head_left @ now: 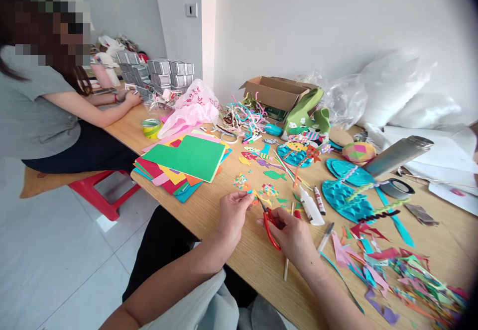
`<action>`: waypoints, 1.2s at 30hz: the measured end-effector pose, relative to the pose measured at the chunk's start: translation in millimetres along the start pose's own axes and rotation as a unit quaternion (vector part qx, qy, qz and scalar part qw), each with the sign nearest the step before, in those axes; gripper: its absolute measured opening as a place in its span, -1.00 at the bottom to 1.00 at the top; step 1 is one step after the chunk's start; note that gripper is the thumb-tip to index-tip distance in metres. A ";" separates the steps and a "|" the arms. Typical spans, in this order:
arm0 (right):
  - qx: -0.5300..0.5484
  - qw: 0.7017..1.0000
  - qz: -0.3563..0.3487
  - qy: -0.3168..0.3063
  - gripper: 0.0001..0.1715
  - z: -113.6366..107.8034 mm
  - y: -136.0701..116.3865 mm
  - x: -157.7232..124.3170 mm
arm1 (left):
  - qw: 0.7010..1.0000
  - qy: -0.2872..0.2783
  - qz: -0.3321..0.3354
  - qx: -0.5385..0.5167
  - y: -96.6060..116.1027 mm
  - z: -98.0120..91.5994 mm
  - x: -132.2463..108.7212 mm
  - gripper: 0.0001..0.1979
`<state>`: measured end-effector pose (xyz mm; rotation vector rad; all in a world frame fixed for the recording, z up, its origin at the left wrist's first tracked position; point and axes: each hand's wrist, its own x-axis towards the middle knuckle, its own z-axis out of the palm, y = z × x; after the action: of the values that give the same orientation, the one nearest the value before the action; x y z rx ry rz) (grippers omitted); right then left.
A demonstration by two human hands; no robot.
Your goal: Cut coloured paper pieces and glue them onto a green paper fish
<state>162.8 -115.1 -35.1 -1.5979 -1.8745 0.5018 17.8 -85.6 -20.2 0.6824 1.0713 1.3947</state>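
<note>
We look down over a wooden table (209, 215), both bare hands at its near edge. Our left hand (232, 216) is closed, thumb and fingertips pinching a small blue bit (250, 192) of what looks like paper. Our right hand (295, 234) grips red-handled scissors (269, 229), their tips pointing far and left, close to the blue bit — whether the blades are parted, we cannot tell.

Just beyond our hands lie two little heaps of confetti (241, 180), and farther off, a cluster of paper fish, among them a green fish (275, 175). To the left sits a stack of coloured paper (203, 157), a green sheet on top. Right of our hands we find a white glue bottle (311, 208) and a marker (319, 200) beside it; near the right arm, paper scraps (407, 275) are strewn. Farther right, a metal flask (401, 156) stands tilted behind blue discs (345, 200).

On the far side are pipe cleaners (242, 117) and an open cardboard box (278, 92). At far left, another person (41, 106) sits on a red stool (108, 190), forearms on the table — hands together near grey boxes (160, 66).
</note>
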 end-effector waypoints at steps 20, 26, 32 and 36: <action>-0.024 0.999 -0.033 0.031 -0.61 -2.7 -2.2 -0.1 | 1.000 -0.002 0.024 0.014 0.6 -0.2 0.3 -0.85; -0.032 0.998 -0.047 0.033 -0.59 -3.8 -3.0 -0.2 | 0.999 -0.012 0.033 0.017 -1.9 -1.3 2.0 -0.85; -0.034 0.998 -0.041 0.030 -0.61 -3.7 -2.2 0.0 | 0.998 -0.024 0.044 0.039 -5.5 -3.7 3.4 -0.82; -0.029 0.998 -0.043 0.032 -0.60 -3.6 -2.9 0.9 | 0.997 -0.029 0.048 0.046 -5.3 -4.0 3.3 -0.81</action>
<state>163.1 -115.2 -30.3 -1.5434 -1.9158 0.3580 16.0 -83.8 -27.3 0.8469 1.0729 1.4053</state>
